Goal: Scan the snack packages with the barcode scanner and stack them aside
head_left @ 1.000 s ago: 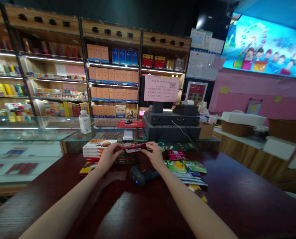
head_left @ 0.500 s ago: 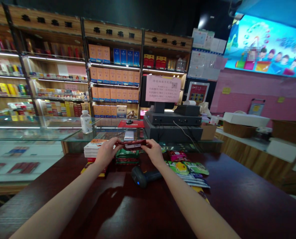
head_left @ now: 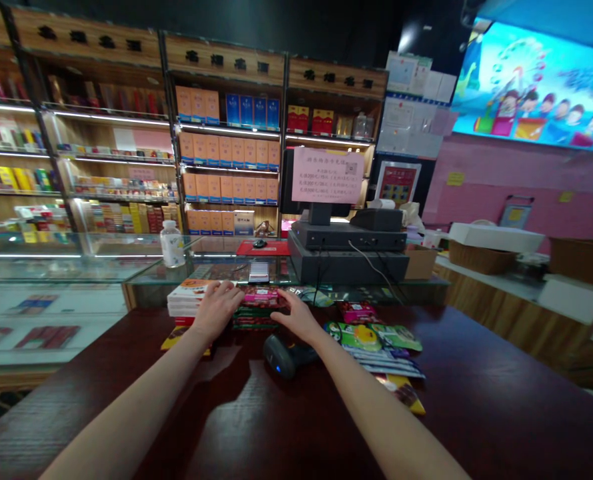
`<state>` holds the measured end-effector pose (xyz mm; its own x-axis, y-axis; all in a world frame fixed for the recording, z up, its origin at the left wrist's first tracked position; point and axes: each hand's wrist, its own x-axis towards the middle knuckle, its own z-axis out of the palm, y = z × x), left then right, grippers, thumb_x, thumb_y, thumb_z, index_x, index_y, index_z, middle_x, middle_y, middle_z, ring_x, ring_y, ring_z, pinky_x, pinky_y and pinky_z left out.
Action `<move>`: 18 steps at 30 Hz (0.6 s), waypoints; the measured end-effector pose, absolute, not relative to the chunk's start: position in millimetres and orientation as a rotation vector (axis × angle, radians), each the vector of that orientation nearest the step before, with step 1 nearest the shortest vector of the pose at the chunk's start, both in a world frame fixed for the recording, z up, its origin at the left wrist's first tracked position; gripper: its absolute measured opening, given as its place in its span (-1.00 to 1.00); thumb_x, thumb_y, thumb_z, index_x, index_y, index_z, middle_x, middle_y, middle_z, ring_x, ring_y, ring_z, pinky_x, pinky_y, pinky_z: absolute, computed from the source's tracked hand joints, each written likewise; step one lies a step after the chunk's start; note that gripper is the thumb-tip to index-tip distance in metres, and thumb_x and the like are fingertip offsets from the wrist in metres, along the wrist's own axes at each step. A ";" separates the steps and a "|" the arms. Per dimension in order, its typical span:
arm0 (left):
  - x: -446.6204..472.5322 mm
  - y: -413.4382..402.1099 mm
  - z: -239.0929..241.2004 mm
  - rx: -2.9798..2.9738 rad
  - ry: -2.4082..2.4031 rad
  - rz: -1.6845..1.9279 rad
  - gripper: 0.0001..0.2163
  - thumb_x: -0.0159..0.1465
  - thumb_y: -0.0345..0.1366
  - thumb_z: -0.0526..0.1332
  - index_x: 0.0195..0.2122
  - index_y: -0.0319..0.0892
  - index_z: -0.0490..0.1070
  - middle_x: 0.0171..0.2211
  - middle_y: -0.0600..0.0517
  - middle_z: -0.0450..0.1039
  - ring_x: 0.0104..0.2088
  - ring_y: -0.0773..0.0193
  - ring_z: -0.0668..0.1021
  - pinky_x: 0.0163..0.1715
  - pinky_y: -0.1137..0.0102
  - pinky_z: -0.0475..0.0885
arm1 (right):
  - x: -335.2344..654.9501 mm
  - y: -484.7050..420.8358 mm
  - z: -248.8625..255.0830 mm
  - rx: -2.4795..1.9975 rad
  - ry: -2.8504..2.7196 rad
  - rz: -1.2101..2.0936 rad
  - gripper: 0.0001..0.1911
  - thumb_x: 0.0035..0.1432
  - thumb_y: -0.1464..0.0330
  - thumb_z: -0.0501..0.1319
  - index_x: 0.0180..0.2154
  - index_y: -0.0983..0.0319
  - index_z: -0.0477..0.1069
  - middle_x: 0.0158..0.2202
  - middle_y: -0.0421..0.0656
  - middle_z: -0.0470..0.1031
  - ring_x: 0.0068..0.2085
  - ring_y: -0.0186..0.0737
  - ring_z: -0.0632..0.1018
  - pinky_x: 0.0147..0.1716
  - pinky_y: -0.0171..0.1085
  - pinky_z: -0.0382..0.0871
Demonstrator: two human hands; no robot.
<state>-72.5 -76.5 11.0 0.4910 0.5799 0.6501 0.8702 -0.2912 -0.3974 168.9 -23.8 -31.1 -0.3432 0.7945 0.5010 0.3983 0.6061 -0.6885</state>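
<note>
A red and pink snack packet [head_left: 260, 297] lies on top of a stack of green packets [head_left: 254, 320]. My left hand [head_left: 218, 308] is at the packet's left end, its fingers slightly bent and spread over the edge. At the right end is my right hand [head_left: 299, 317], index finger touching or close to the packet and thumb held apart below. Neither hand grips it. White boxes [head_left: 182, 303] are piled just left of my left hand, above a yellow packet [head_left: 175, 339]. A black barcode scanner [head_left: 281, 357] lies nearer to me, its blue light on.
Right of my right hand lie a pink-red packet [head_left: 358, 311], green pouches [head_left: 366, 335], blue-white packets [head_left: 389, 363] and a yellow packet [head_left: 403, 392]. Behind the dark table [head_left: 256, 427] stand a glass counter, a cash register [head_left: 346, 250] and a white bottle [head_left: 172, 245].
The packet, held up between both hands earlier, has been lowered and turned flat onto the green stack. My fingers have loosened, and the right hand has spread its thumb.
</note>
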 end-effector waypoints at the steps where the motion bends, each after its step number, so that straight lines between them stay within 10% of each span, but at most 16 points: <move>1: -72.6 -75.8 10.1 -2.010 -1.185 -0.495 -0.91 0.28 -0.42 0.16 -0.31 -0.12 0.43 -0.29 -0.06 0.54 -0.12 0.02 0.46 -0.11 0.14 0.26 | 169.2 -23.7 -30.9 -0.948 -1.986 0.545 -0.31 0.01 0.30 0.36 0.20 0.26 0.34 0.19 0.06 0.39 0.19 -0.02 0.42 0.23 -0.03 0.25; 18: -74.3 -74.3 4.4 -2.138 -1.252 -0.499 -0.80 0.31 -0.36 0.14 -0.16 -0.05 0.55 -0.17 0.01 0.62 -0.06 0.05 0.48 0.10 0.05 0.18 | 162.5 -13.3 -36.7 -1.024 -2.164 0.394 -0.40 0.13 0.48 0.25 0.23 0.24 0.33 0.31 0.03 0.27 0.31 -0.09 0.31 0.32 -0.07 0.13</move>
<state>-74.3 -74.3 4.4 0.4832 0.6477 0.5890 0.8753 -0.3711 -0.3100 162.5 -13.3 -36.7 -0.4421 0.7669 0.4651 0.5539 0.6413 -0.5309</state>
